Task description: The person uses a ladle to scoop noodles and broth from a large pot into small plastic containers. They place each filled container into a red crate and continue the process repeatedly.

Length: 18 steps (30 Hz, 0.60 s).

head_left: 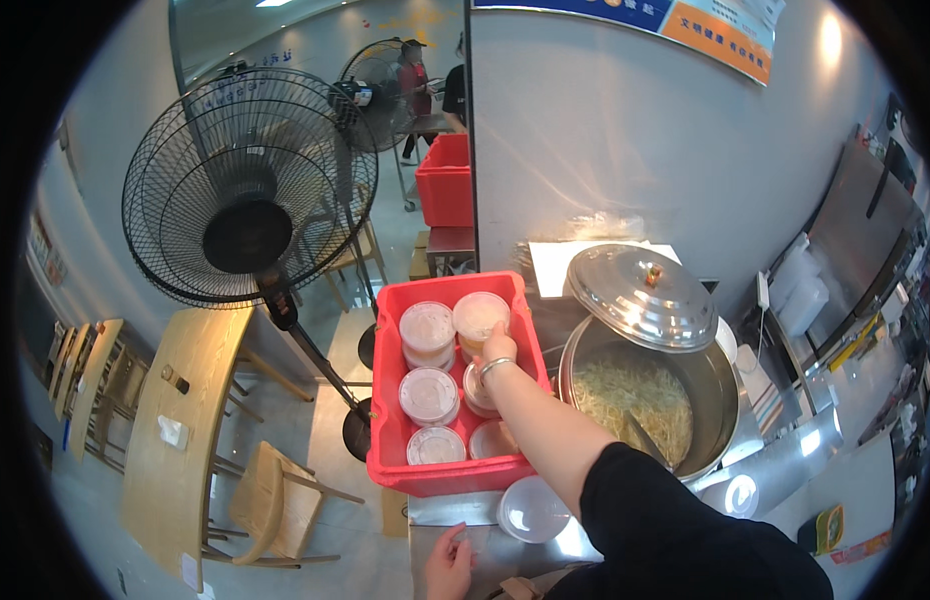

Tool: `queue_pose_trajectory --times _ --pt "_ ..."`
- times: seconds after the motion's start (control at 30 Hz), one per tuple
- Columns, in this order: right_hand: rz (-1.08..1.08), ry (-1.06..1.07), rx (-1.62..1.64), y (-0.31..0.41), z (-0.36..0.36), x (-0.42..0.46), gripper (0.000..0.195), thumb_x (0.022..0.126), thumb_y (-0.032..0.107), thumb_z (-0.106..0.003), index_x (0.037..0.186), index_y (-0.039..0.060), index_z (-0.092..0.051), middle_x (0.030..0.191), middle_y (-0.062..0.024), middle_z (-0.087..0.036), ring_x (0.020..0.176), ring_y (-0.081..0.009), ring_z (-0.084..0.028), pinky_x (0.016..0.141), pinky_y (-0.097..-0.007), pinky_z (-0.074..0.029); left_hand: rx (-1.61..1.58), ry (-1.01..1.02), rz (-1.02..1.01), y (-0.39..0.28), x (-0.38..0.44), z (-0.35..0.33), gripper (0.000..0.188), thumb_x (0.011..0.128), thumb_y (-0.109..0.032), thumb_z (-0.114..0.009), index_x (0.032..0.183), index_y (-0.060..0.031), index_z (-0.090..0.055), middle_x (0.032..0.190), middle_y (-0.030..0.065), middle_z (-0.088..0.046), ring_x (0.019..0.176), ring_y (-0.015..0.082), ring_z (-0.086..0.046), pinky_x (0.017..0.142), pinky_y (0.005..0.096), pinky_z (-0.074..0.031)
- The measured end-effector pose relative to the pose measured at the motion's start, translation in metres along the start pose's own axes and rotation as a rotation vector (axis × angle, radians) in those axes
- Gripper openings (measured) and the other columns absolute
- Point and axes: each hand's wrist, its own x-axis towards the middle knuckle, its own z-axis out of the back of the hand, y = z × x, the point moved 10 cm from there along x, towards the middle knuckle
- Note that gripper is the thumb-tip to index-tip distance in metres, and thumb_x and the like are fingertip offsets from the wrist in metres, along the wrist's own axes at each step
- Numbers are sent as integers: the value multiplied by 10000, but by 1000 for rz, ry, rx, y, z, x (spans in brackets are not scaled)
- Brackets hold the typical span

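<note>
My right hand [499, 346], with a bangle at the wrist, reaches into a red plastic crate [444, 477]. Its fingers are on a round lidded plastic tub [480, 313] at the crate's far right; whether they grip it is hidden. Several lidded tubs [428, 391] stand in the crate, some stacked. My left hand [449, 566] is low in the view, fingers apart and holding nothing, over the steel counter [465, 512]. Nearby on the counter is a clear round plastic container [534, 510]. Right of the crate stands a large metal pot [724, 405] of pale shreds in liquid, its lid [643, 298] tilted over the far rim.
A black stand fan [247, 236] rises left of the crate. Further left are a wooden table [176, 420] and a wooden chair [274, 502]. A wall [622, 135] stands behind the pot. Two people and another red crate [444, 191] appear in the background.
</note>
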Motion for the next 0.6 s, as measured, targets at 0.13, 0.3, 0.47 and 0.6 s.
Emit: queue_pose_trajectory --times 0.13,0.3,0.47,0.6 --pt "175 571 4 64 13 -112 482 980 321 -595 1405 118 -494 1169 -56 -622 918 -163 -580 789 -333 -522 498 -15 -89 -60 19 -37 476 914 -292 -686 1317 -69 -566 795 93 -648 753 224 -654 697 368 -526" --pt "1031 322 -1038 175 184 -144 400 882 175 -702 1262 73 -630 1173 -160 -643 998 -275 -667 871 -353 -540 730 64 -91 -53 39 -75 443 876 -334 -710 1235 -85 -635 764 85 -623 721 246 -633 682 382 -513" --pt "427 44 -2026 143 378 -44 494 955 429 -573 1212 13 -646 1015 -203 -687 922 -367 -682 881 -442 -537 790 119 -231 -67 45 -94 342 840 -223 -736 1146 -99 -646 719 61 -598 653 216 -610 623 362 -500" --pt "-90 98 -1313 103 414 -34 436 967 414 -585 1079 2 -672 771 -132 -671 649 -262 -677 619 -374 -582 765 186 -252 -63 54 -94 385 841 -195 -749 1182 -95 -602 732 53 -605 653 196 -608 620 343 -498"
